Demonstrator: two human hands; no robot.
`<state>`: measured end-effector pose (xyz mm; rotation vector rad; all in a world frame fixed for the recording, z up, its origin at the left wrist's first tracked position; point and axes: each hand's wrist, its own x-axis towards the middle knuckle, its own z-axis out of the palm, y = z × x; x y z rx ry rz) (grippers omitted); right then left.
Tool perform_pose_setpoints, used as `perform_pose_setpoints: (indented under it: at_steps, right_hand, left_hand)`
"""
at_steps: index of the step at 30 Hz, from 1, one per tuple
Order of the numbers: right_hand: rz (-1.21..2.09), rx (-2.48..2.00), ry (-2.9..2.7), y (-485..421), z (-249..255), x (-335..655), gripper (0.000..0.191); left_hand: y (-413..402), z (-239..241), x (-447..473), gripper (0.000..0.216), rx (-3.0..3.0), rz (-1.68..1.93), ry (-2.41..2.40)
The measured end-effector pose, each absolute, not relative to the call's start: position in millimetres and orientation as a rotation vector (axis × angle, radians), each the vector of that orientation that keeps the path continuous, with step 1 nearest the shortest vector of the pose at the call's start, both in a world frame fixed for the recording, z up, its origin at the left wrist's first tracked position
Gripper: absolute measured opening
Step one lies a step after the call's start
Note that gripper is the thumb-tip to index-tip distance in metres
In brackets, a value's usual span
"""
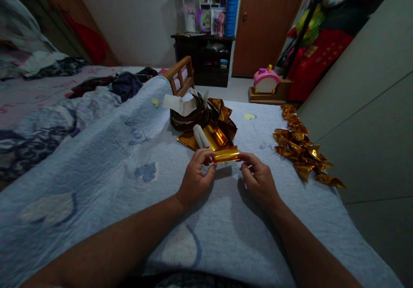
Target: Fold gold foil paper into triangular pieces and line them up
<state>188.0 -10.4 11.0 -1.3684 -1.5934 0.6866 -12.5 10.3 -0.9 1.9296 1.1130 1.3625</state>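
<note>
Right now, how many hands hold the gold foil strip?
2. The left hand pinches the left end of the gold foil strip, the right hand pinches its right end, over the blue quilt. No other hand shows.

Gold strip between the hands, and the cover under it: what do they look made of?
The strip looks like thin metallic foil or foil paper, glossy gold: it mirrors light and creases sharply. The cover looks like quilted fabric, matte pale blue, with puckered stitching.
</note>
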Motion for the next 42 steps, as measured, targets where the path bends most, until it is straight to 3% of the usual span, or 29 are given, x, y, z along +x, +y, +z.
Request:
perform_pose_setpoints:
  at_steps: [9,16,42]
  right_hand:
    - [0.484,-1.486,-1.642,-4,-3,193,0.052]
    - [0.543,-1.505,-1.677,-4,-1,193,0.045]
    - [0.523,-1.433,-1.675,-2,-1,194,0.046]
  left_hand:
    - [9,-1,-11,0.027,2.020,1.221,1.091]
    - [5,0,-9,0.023,2.198,0.981,0.930]
    - [6,-1,-8,0.021,2.233,0.943,0.942]
